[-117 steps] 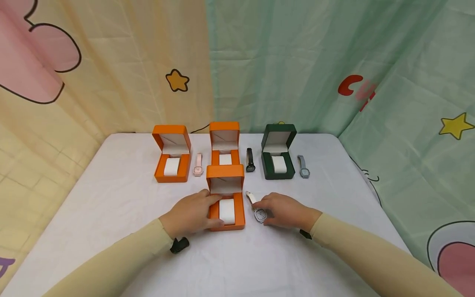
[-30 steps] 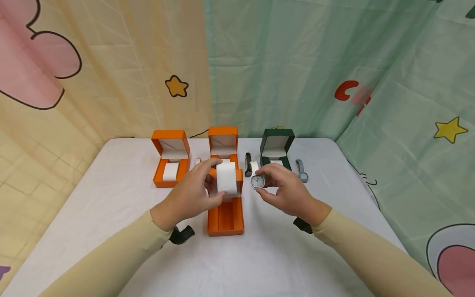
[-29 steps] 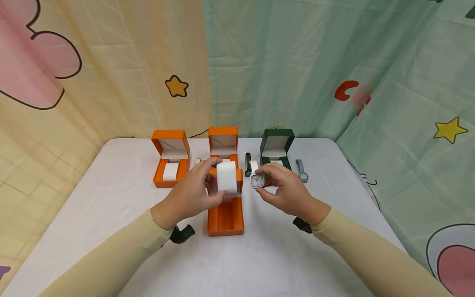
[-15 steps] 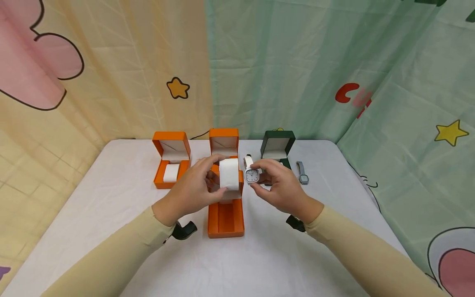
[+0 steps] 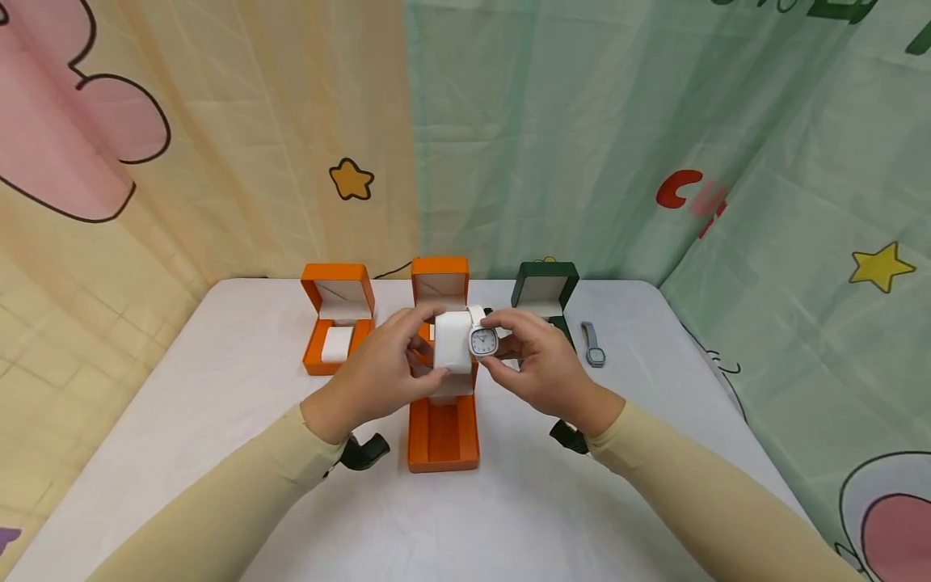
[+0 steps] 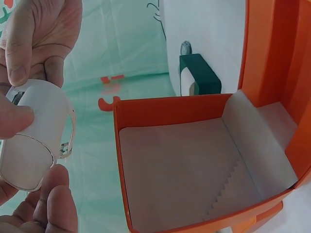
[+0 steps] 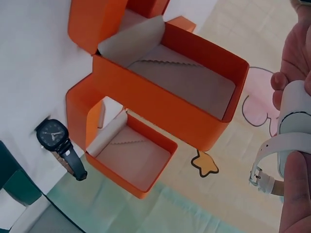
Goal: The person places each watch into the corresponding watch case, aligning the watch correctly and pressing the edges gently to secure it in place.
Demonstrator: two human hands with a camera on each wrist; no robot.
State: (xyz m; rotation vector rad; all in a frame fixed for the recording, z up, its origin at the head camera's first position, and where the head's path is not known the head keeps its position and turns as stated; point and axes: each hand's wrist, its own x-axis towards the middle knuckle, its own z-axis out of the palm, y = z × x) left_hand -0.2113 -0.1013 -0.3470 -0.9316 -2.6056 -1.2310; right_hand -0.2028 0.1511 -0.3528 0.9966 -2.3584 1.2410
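L hand [image 5: 374, 368] is clamped on the white cushion [image 5: 452, 343], fingers over the top, thumb below; R hand [image 5: 541, 364] pinches the white watch [image 5: 483, 341] by its case, thumb low, fingertips high. Watch is up in the air, approx. midway btwn the tabletop's [image 5: 218, 388] L and R edges, above the front orange box [image 5: 444, 466], strap seemingly looped round the cushion's R end, buckle side standing off. Main risk, imo: strap catching or skewing on the cushion's rim if the two tilt out of line, b/c the loop looks a close fit. L hand grips just the cushion's ends, so a hard sideways push cld twist it loose; a slip wld prob. drop watch or cushion into the box or onto the tabletop. As for pose, both forearms slant in from the near side, wrists apart, palms turned inward, hands roughly level, fingers almost meeting. Green box [image 5: 545, 271] is near the far edge, R of centre, w/ the grey watch [image 5: 595, 346] beside it.
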